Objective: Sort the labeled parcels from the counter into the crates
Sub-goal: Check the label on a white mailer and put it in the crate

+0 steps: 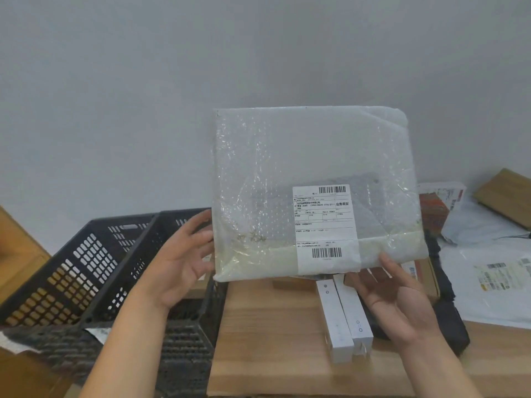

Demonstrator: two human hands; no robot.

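I hold a large flat parcel [287, 168] in bubble wrap upright over the wooden counter [273, 340]. A white label [324, 222] with barcodes faces me. My right hand [402, 305] is palm up under its lower right corner, thumb on the front and fingers behind, pinching it. My left hand [184, 259] has its fingers spread and touches the parcel's left edge. Two black slotted crates stand to the left: the far one [57, 268] and the near one [178, 349] right beside the counter.
Two slim white boxes [342, 320] lie on the counter below the parcel. To the right are a black object [448, 314], white mailer bags [488, 285], a red and white box [434, 214], a flat cardboard parcel [425, 274] and a wooden board [505, 193]. A grey wall is behind.
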